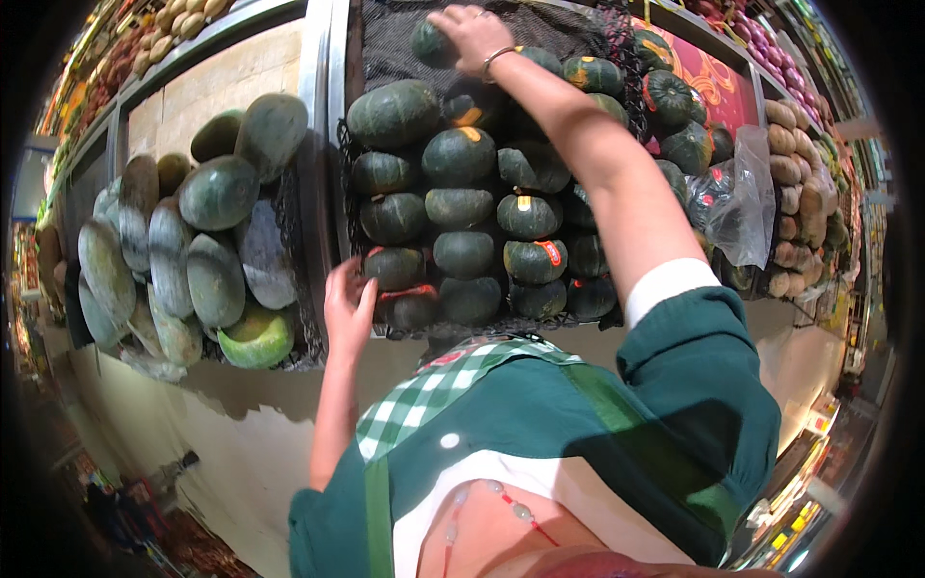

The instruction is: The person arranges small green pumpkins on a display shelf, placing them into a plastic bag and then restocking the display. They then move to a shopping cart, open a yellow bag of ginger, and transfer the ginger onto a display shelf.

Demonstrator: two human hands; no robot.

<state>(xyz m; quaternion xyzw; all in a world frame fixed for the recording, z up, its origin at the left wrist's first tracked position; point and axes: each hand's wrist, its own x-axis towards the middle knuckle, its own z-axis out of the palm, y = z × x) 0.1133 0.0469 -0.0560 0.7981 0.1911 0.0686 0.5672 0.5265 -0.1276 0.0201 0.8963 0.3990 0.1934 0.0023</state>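
At the far end of the middle bin, my right hand (477,36) is shut on a dark green kabocha squash (432,45), its fingers over the squash's upper right side. My arm stretches across the stacked rows of kabocha squash (460,157), hiding some of them. Several carry orange or red stickers. My left hand (347,303) is at the stack's near left corner, fingers apart and nothing held. Right beside it sits a kabocha squash (394,268); I cannot tell whether they touch. Black mesh (394,36) lines the bin behind the stack.
A metal divider (321,108) separates this bin from a pile of wax gourds (217,278) on the left, one cut open (256,338). To the right are more squash (666,97), a clear plastic bag (748,202) and tan butternut squash (784,170). Red onions (780,58) lie beyond.
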